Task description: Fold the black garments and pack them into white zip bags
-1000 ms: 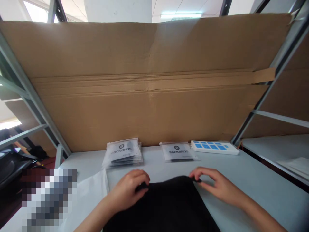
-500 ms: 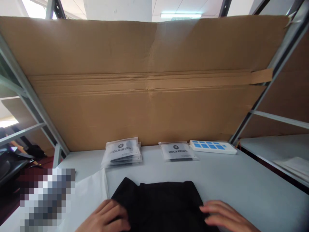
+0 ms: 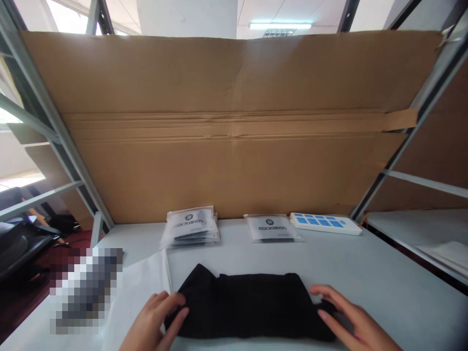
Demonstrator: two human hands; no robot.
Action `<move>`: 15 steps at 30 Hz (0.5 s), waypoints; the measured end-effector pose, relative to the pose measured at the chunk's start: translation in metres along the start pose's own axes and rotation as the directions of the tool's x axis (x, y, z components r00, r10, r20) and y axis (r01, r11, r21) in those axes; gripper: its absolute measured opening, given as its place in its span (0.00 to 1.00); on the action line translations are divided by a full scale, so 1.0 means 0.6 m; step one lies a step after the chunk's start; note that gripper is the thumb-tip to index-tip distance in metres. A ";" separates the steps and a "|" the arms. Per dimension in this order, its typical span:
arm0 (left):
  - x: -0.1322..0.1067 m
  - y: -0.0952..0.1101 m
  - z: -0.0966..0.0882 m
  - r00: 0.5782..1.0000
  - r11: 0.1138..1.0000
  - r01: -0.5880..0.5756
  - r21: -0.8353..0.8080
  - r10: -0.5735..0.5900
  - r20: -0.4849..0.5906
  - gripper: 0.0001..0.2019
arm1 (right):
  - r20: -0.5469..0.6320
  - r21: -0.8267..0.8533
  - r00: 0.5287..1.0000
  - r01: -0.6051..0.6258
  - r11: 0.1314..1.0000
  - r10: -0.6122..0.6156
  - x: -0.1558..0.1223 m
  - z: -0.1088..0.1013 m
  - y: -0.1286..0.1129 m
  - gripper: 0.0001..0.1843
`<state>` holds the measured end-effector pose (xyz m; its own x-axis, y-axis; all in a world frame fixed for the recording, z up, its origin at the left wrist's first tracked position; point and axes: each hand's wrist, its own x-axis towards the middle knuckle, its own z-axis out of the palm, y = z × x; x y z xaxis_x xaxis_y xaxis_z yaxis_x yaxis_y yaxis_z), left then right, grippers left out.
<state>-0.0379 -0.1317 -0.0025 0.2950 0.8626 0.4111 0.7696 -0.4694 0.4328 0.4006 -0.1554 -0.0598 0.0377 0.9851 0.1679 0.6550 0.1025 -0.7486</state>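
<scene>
A piece of black cloth (image 3: 248, 304), folded into a wide flat shape, lies in front of me, its upper left corner sticking up in a point. At its left edge, my left hand (image 3: 157, 317) grips the fabric with the thumb on top and the fingers curled close by. My right hand (image 3: 347, 314) has its thumb and fingers around a dark, slightly blurred bit of cloth at the right edge. What kind of garment or cloth it is cannot be made out.
Printed clear pouches (image 3: 190, 229) are stacked at the back, with another pouch (image 3: 273, 228) to their right. Beside that lies a white strip with blue squares (image 3: 325, 223). A white sheet (image 3: 141, 287) lies left, near a blurred-out patch. Cardboard (image 3: 234, 161) walls the back between metal posts.
The cloth's near part has been folded up, making it a shorter band with its lower edge showing. Both hands now grip its side edges. The view has shifted slightly.
</scene>
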 end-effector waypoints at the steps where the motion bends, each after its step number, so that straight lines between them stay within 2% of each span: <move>1: 0.011 0.002 0.003 0.999 0.998 0.048 0.037 -0.048 0.017 0.10 | -0.023 -0.002 1.000 -0.008 1.000 0.008 0.014 0.003 -0.011 0.24; 5: 0.058 0.015 0.017 0.972 0.956 0.159 0.247 -0.196 0.130 0.11 | -0.080 -0.091 0.997 -0.005 0.996 -0.002 0.061 0.015 -0.031 0.22; 9: 0.080 0.027 0.027 0.955 0.910 0.087 0.405 -0.192 0.227 0.09 | -0.071 -0.218 0.991 0.095 0.971 -0.113 0.082 0.019 -0.015 0.17; 12: 0.076 0.023 0.026 0.967 0.894 0.086 0.439 -0.182 0.181 0.15 | -0.135 -0.329 0.968 0.157 0.931 -0.211 0.082 0.013 -0.008 0.17; 15: 0.065 0.013 0.015 0.969 0.911 0.117 0.396 -0.192 0.154 0.16 | -0.247 -0.459 0.893 0.235 0.857 -0.377 0.068 0.013 -0.034 0.19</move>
<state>-0.0151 -0.0998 0.0095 0.2254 0.9552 0.1920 0.9597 -0.2516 0.1250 0.3828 -0.1159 -0.0429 -0.0265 0.8067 0.5903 0.9164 0.2555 -0.3081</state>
